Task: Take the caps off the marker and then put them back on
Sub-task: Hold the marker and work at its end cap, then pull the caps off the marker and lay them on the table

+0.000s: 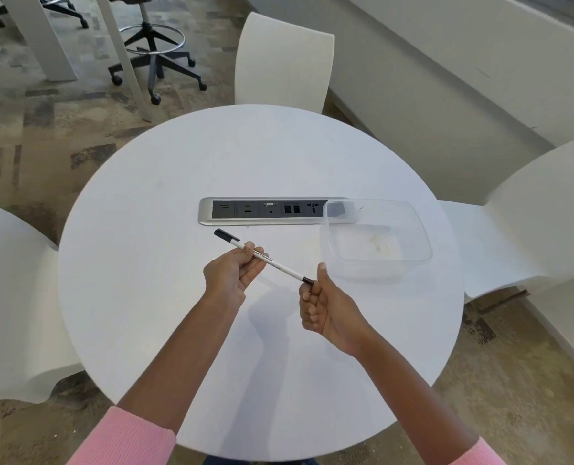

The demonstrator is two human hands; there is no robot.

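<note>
A thin white marker (280, 266) with printed text is held above the round white table (164, 209), slanting from upper left to lower right. My left hand (233, 275) grips its barrel near the middle. A black cap (226, 234) with a clip sits on the far left end. The near right end is dark (308, 281) and meets my right hand (326, 305), whose fingers are curled with the thumb up beside it. Whether the right hand holds a cap is hidden by the fingers.
A clear plastic container (376, 239) stands right of the marker, partly over a silver socket strip (262, 211) set into the table. White chairs stand at the far side (282, 62), the left (7, 297) and the right (530, 223).
</note>
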